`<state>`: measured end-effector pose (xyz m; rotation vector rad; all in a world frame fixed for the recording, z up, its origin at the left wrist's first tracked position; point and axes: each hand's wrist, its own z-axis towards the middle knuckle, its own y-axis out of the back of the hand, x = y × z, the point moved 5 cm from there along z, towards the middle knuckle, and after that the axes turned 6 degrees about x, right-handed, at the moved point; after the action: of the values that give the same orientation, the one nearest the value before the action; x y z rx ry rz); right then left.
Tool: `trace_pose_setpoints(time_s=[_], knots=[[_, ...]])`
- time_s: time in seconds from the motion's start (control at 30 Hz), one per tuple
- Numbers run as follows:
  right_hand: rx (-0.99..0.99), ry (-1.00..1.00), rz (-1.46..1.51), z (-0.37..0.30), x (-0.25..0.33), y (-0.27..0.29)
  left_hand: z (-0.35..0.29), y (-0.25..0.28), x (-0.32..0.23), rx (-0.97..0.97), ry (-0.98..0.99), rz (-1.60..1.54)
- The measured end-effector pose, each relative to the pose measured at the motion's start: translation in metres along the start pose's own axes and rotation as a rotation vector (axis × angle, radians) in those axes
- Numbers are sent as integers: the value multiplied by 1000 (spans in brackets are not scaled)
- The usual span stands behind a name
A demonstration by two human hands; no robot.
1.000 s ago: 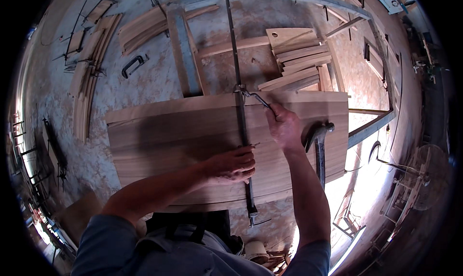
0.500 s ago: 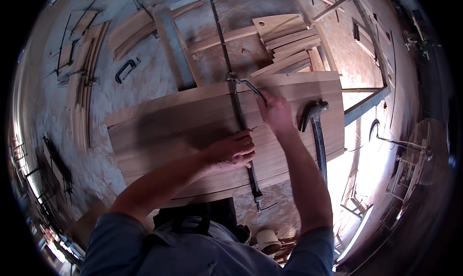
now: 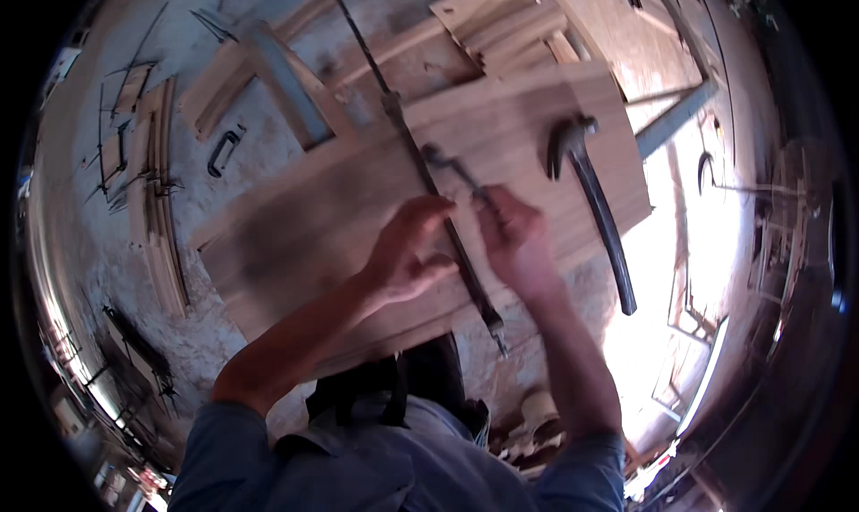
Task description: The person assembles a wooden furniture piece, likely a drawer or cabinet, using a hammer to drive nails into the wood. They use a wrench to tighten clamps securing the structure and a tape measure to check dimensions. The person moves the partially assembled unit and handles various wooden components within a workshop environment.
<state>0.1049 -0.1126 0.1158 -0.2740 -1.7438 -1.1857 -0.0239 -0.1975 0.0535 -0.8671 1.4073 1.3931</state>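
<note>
A long bar clamp (image 3: 466,267) lies across a wide wooden panel (image 3: 309,230), its far sliding jaw (image 3: 391,103) at the panel's back edge. In my right hand (image 3: 519,244) is a bent metal wrench (image 3: 463,176), its blurred head over the panel just right of the bar and apart from that jaw. My left hand (image 3: 407,253) is beside the bar, thumb and fingers spread, with nothing seen in it. A claw hammer (image 3: 598,199) rests on the panel's right part, its handle reaching past the near edge.
Beyond the panel are stacked boards (image 3: 514,33) and a blue-grey metal frame (image 3: 673,118). On the floor to the left lie a G-clamp (image 3: 225,151) and a bundle of clamped boards (image 3: 152,208). A pale bucket (image 3: 540,411) stands near me at the right.
My right hand has drawn the wrench away from the clamp's far jaw, toward me. My left hand has come off the bar and spread. The whole view has shifted and tilted.
</note>
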Motion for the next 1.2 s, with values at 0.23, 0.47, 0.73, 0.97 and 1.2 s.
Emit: trace_pose_setpoints(time_s=[0.23,0.47,0.73,0.97,1.2], knots=[[-4,-52,24,-119,33,-49,-24,-6,-14,-73,599,-675],[-315,-564,-110,-265,-83,-17,30,68,46,27,836,609],[-429,-824,1561,-293,-129,-69,76,119,68,-183,698,756],[-353,-692,1289,-308,-147,-95,98,107,79,-48,775,334],[-357,-312,179,-293,-102,-68,105,117,91,-42,843,330]])
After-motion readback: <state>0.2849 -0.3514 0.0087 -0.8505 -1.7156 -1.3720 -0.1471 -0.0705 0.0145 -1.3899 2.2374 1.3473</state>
